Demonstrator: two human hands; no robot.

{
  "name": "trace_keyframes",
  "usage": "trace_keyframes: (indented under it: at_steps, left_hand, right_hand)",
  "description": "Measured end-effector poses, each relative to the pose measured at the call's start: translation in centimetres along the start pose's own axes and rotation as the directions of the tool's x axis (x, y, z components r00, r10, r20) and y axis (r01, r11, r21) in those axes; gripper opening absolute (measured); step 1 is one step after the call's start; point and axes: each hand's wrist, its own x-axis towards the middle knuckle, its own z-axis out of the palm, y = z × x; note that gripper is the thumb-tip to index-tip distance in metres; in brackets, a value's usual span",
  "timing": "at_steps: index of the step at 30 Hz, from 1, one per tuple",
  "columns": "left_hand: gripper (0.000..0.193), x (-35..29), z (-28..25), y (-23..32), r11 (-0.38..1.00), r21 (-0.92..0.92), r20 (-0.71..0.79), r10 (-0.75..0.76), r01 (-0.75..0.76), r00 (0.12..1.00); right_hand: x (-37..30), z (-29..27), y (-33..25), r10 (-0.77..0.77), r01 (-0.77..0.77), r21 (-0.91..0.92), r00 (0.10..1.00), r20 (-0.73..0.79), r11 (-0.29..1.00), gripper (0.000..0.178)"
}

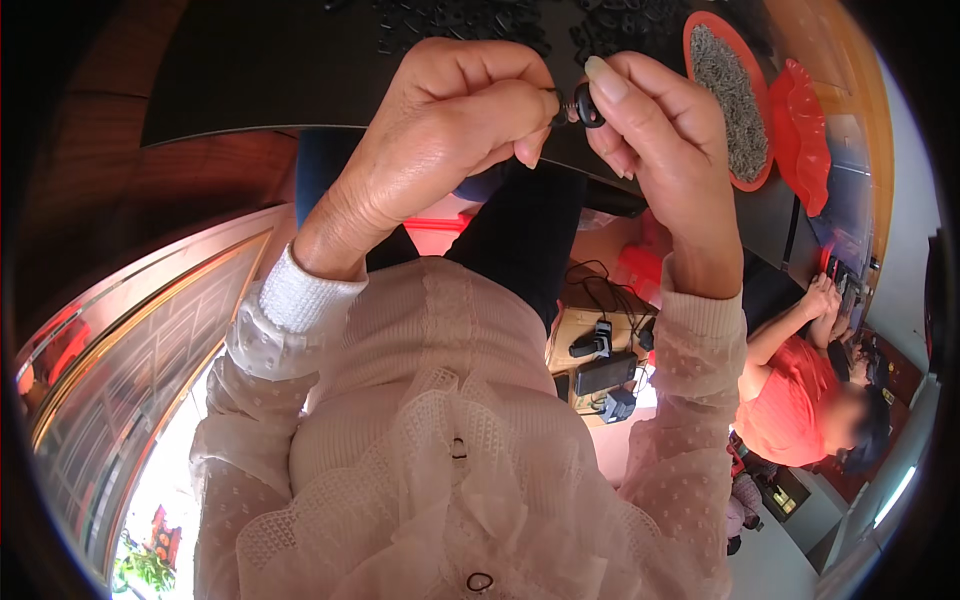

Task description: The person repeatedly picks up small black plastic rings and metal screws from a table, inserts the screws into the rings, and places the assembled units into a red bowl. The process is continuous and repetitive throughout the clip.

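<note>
Close together above the near edge of the dark table, my two hands face each other. A small black plastic part (558, 106), mostly hidden by the fingers, is pinched between the thumb and fingers of my left hand (460, 105). My right hand (660, 115) grips a rounded black plastic piece (590, 106) that resembles a cord lock's body. A tiny metal spring (573, 112) bridges the gap between the two parts. Past the hands, several loose black plastic pieces (460, 22) lie scattered on the table (260, 70).
Right of my hands sits an orange-red dish (690, 40) heaped with small grey metal springs (730, 100), beside a red wavy-edged dish (800, 135). Below, a cardboard box (570, 335) carries a black phone-like device (606, 373) and cables. A person in red (795, 390) works at far right.
</note>
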Motion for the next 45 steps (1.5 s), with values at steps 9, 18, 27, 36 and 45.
trace_keyframes:
  at_steps: [9,18,27,36,45]
  left_hand:
    - [0.016,0.3,0.2,-0.8,0.995,0.028,0.020,0.099,-0.100,0.995]
    - [0.019,-0.6,-0.1,-0.7,0.995,-0.014,0.055,0.097,-0.096,0.994]
    - [0.021,-0.8,-0.2,-0.7,0.995,-0.068,0.080,0.076,-0.070,0.994]
    - [0.021,-0.5,-0.4,-0.6,0.996,-0.060,0.085,0.064,-0.059,0.994]
    - [0.020,-0.5,-0.3,-0.8,0.994,-0.047,0.077,0.102,-0.099,0.992]
  right_hand:
    - [0.2,0.0,0.2,-0.039,0.040,-0.092,0.999,0.009,0.995,0.030]
    - [0.1,0.4,0.7,-0.118,0.121,-0.127,0.993,0.027,0.984,0.029]
    - [-0.2,0.5,-0.1,-0.124,0.127,-0.130,0.992,0.033,0.983,0.028]
    - [0.0,0.5,-0.2,-0.190,0.191,-0.270,0.981,0.028,0.944,0.028]
    - [0.3,0.4,-0.3,-0.189,0.197,-0.272,0.980,0.055,0.942,0.026]
